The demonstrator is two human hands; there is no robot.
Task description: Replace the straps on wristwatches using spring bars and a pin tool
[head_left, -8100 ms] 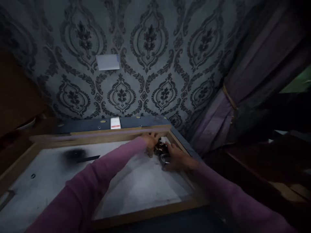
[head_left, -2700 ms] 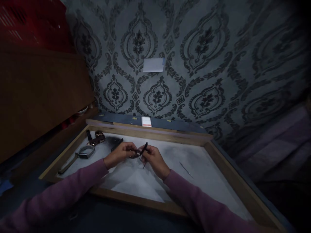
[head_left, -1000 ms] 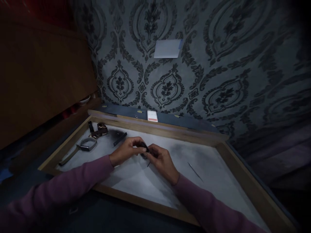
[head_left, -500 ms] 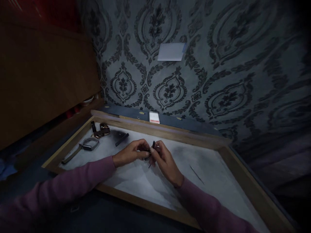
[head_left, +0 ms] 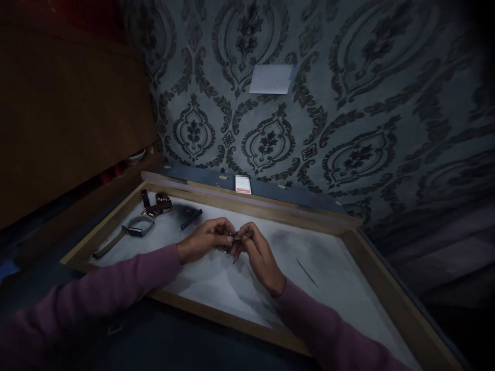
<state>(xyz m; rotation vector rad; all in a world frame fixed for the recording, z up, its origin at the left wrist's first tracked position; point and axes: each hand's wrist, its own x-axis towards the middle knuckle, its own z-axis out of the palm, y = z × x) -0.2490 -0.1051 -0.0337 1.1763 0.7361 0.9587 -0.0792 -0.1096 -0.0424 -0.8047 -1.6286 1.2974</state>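
Over the middle of the tray, my left hand [head_left: 207, 239] is closed, thumb and fingers pinching a small wristwatch [head_left: 226, 251] with shiny metal and dark strap parts. Most of it is hidden by the fingers. My right hand [head_left: 262, 256] meets it from the right, its thumb and fingertips closed on the dark strap [head_left: 243, 236]. A thin dark tip pokes out below the right fingers. To the right lies a slim metal tool [head_left: 307, 273], touched by neither hand.
The wooden-framed tray [head_left: 232, 315] has a white bottom. At its left lie a watch with a grey strap [head_left: 141, 226], a heap of brown and gold watches [head_left: 158, 205] and a dark flat bar [head_left: 191, 219]. Behind the frame stands a small white card [head_left: 243, 184] before the patterned wall.
The dark strap end that stood upright between my hands now lies lower, nearly flat, under my right fingertips. Both hands stay close together. The whole view has shifted slightly.
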